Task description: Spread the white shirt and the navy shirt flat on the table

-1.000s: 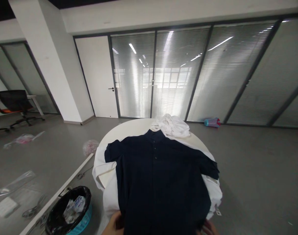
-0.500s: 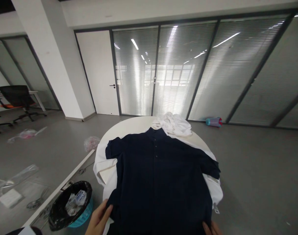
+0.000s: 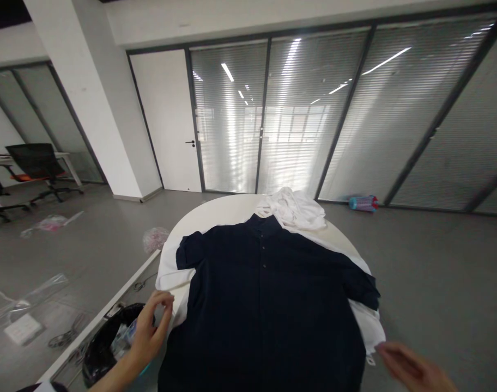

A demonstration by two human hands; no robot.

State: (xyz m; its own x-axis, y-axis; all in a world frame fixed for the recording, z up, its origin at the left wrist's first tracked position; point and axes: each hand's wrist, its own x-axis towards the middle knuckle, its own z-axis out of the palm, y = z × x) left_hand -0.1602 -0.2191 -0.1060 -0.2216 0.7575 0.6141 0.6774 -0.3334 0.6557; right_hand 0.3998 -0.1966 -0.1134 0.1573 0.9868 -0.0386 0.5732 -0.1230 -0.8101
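A navy short-sleeved shirt (image 3: pixel 268 305) lies spread front up, collar at the far end, over white cloth (image 3: pixel 367 324) on a round table (image 3: pixel 203 209). Left of the shirt, above the table edge, is my left hand (image 3: pixel 152 326), its fingers curved and apart, holding nothing. My right hand (image 3: pixel 416 367) is slightly blurred off the table's right side. Its fingertips come close to the white cloth's edge by a small tag (image 3: pixel 370 360); whether they touch it I cannot tell. No cloth shows inside that hand.
Crumpled white fabric (image 3: pixel 291 209) sits on the table's far side. At lower left stands a bin with a black liner (image 3: pixel 97 348), beside a long pale floor strip (image 3: pixel 109 305). A power strip (image 3: pixel 23 329) and plastic wrap lie on the floor.
Both hands have let go of the shirt's lower sides. The left has risen up and to the left; the right has moved outward to the right. The shirt's lower edges lie wider.
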